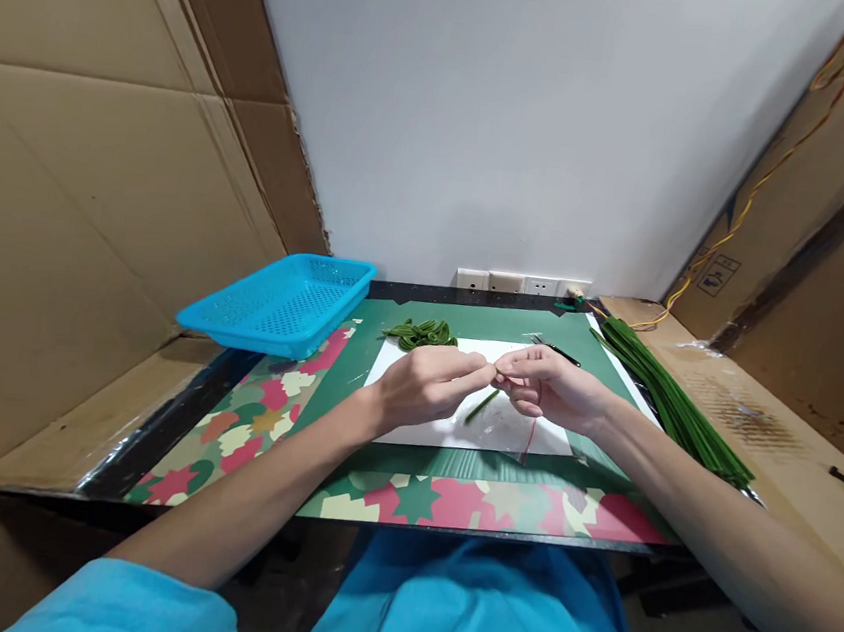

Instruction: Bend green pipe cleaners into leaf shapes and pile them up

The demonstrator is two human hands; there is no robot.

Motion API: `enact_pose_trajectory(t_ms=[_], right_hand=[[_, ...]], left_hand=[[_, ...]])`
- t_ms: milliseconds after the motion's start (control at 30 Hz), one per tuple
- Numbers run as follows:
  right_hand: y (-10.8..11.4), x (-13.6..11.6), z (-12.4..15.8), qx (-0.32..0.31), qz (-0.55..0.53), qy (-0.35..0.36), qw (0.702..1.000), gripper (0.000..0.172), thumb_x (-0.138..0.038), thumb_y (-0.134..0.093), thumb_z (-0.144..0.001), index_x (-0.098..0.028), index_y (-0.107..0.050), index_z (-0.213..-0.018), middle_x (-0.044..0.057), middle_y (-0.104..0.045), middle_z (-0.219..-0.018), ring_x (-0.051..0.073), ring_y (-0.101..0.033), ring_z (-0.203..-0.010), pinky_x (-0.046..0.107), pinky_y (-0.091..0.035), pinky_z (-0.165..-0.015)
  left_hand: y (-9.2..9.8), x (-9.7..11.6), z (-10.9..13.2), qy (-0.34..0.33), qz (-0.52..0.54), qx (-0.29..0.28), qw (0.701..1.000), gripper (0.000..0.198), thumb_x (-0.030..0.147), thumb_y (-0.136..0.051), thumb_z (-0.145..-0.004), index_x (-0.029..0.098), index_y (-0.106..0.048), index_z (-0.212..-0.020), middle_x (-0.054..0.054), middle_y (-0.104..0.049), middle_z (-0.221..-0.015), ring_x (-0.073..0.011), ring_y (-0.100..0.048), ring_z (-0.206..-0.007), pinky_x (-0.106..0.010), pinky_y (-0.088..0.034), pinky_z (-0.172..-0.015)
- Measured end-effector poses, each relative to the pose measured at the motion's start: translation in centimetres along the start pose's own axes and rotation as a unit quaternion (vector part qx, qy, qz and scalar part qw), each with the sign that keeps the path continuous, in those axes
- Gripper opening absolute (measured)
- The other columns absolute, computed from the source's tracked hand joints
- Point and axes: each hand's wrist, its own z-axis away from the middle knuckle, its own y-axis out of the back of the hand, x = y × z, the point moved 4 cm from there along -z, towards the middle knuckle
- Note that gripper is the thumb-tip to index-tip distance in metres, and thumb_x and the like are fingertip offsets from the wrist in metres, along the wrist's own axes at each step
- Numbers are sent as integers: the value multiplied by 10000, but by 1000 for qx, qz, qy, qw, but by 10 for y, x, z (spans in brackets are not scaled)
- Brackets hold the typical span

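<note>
My left hand [434, 386] and my right hand [547, 379] meet fingertip to fingertip over a white sheet [395, 432]. Both are closed in a pinch around a small bit of green pipe cleaner [498, 372], mostly hidden by the fingers. Below them shows a short straight length of green pipe cleaner [482, 408]; I cannot tell whether it joins the held part. A clear plastic bag with a red seal line [530, 440] lies under my right hand. Behind my left hand is a pile of bent green pipe cleaners [420, 333].
A blue perforated basket [279, 306] stands at the back left. Long green pipe cleaners [676, 403] lie bundled at the right. A black-handled tool [560, 353] rests behind my right hand. Wall sockets [523, 284] and cardboard sides [110, 122] border the table.
</note>
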Motion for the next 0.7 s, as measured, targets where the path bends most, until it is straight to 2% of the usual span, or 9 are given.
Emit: enact_pose_trajectory(t_ms=[67,133,200,300,333,400,467,533,700], right_hand=[[0,-7,3,25,73,48,996,252,-377,-783,-820,-145,-695,-774,8,-562,-709,88,-388,-528,244,-405,-476],[1,-16,8,84,220,138,962,288,-437,-732,-884,-171,-685,-787,12,-563,-696,123,-475,-557,275,-452,-531],[0,-24,15,150,409,246,866,285,-439,-635,-968,-190,-695,-842,40,-614,-760,149,-544,-619,287,-461,-586],[-7,-25,24,181,619,352,678,263,-334,-504,-1047,-206,-698,-923,82,-687,-933,147,-577,-690,271,-425,-607],[-9,-24,25,174,653,371,637,262,-300,-480,-1057,-205,-691,-935,85,-693,-950,139,-573,-686,264,-411,-598],[-13,-22,26,154,672,398,605,249,-251,-460,-1065,-196,-672,-946,77,-687,-921,123,-548,-651,252,-385,-573],[-16,-24,26,141,642,416,629,241,-229,-468,-1062,-188,-650,-910,52,-647,-832,115,-510,-617,246,-378,-567],[-18,-28,25,146,582,420,681,252,-240,-496,-1054,-186,-635,-851,23,-591,-743,115,-482,-595,246,-381,-566],[-17,-31,20,137,364,327,861,334,-383,-587,-1021,-180,-653,-764,-14,-533,-606,106,-473,-492,248,-349,-472]], left_hand=[[-1,0,-1,3,8,15,1000,160,370,-694,-894,244,-756,-969,-94,-696,-884,-210,-669,-797,-325,-528,-759],[-3,0,-4,30,55,38,997,170,365,-658,-930,219,-726,-986,-81,-684,-901,-179,-660,-743,-305,-519,-716],[-6,-2,-8,87,142,40,985,202,388,-670,-933,189,-685,-958,-52,-661,-835,-151,-643,-654,-280,-497,-639],[-12,-3,-11,168,279,-6,945,272,420,-728,-894,162,-643,-894,-7,-602,-686,-146,-639,-586,-246,-431,-549],[-14,-3,-10,185,314,-23,931,280,419,-735,-890,157,-636,-884,1,-586,-656,-145,-639,-577,-237,-410,-536],[-15,-2,-8,208,359,-49,908,272,403,-724,-904,149,-627,-889,7,-577,-633,-135,-632,-568,-226,-386,-532],[-16,1,-6,212,365,-59,904,261,396,-704,-926,150,-617,-914,6,-590,-642,-127,-635,-572,-218,-374,-533],[-14,5,-5,192,337,-47,921,264,407,-692,-940,161,-596,-929,11,-595,-670,-127,-646,-576,-215,-377,-527],[1,24,-11,25,116,15,993,171,350,-573,-1016,182,-590,-986,-4,-613,-795,-112,-625,-610,-244,-468,-584]])
